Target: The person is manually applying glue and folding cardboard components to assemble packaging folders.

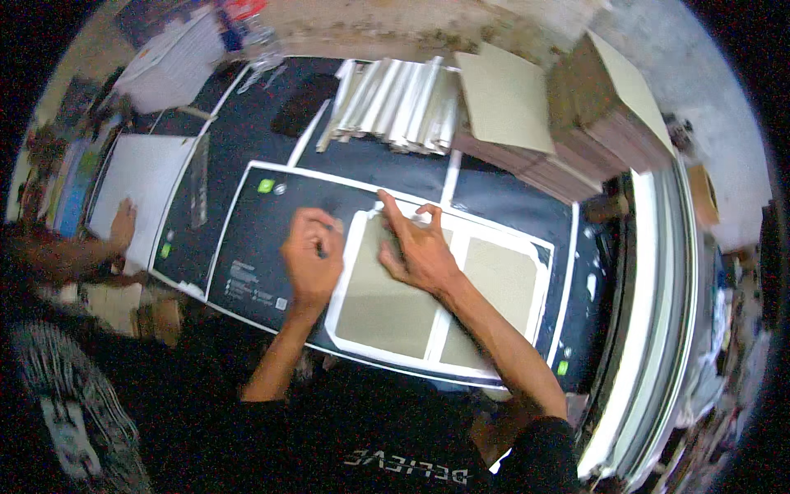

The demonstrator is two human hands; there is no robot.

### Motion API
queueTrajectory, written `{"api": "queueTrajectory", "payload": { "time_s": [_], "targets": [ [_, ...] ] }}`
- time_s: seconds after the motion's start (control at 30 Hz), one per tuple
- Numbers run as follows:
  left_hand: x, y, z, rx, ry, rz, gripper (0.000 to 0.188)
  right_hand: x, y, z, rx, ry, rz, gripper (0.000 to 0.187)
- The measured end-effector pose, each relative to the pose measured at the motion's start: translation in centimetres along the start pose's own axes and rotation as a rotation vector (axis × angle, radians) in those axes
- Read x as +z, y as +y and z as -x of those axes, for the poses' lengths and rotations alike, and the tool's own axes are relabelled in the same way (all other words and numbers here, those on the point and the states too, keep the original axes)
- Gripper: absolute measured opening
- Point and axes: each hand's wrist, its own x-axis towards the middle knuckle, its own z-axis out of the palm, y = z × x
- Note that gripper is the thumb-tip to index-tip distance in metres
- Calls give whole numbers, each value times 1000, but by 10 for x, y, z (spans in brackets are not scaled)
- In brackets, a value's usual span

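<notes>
Clock centre: taken from the left board (pixel 387 296), grey-beige, flat, bordered in white, nearest the working hands.
Right board (pixel 498 284): same colour, at 3 o'clock, a white band between the two; both lie within the white outline of a black sheet (pixel 247 222).
Left hand (pixel 313 255): at 10 o'clock, over the black sheet, just beside the left board's edge. Fingers curl inward; blurred, so I cannot tell whether they pinch anything.
Right hand (pixel 418 251): over the left board's upper part, toward 1 o'clock. Index finger stretches toward 11, thumb spread away from it, other fingers bent; pressing or hovering, I cannot tell.
Strips: a row of white strips (pixel 391 103), at 12, beyond the sheet.
Stacks: nearer board stack (pixel 506 103) at 1, farther board stack (pixel 609 107) at 2.
Co-worker: a hand (pixel 125 224) on a white sheet (pixel 152 177), between 9 and 10; clear ruler (pixel 199 181) near it.
</notes>
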Motion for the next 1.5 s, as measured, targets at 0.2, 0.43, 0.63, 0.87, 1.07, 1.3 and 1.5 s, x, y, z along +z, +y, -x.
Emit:
{"api": "queueTrajectory", "payload": {
  "time_s": [0.2, 0.43, 0.63, 0.87, 1.07, 1.3, 1.5],
  "targets": [
    [23, 63, -17, -358, -403, 1489, 65, -35, -80, 5, 36, 345, -523, 86],
    [61, 105, 19, -194, -466, 1142, 76, -61, -124, 9, 216, 436, -373, 82],
    [53, 100, 41, -245, -487, 1163, 76, -81, -125, 17, 273, 445, -414, 69],
    [58, 94, 9, -226, -348, 943, 76, -68, -138, 77, 220, 284, -798, 62],
    [138, 103, -21, 697, -888, -24, 66, -88, -75, 184, 690, 398, -564, 35],
    [272, 114, -36, 911, -1374, -159, 73, -95, -41, 257, 1096, 750, -138, 31],
    [289, 153, -36, 1014, -1630, -440, 80, -93, -52, 280, 1128, 827, -158, 27]
  ]
}}
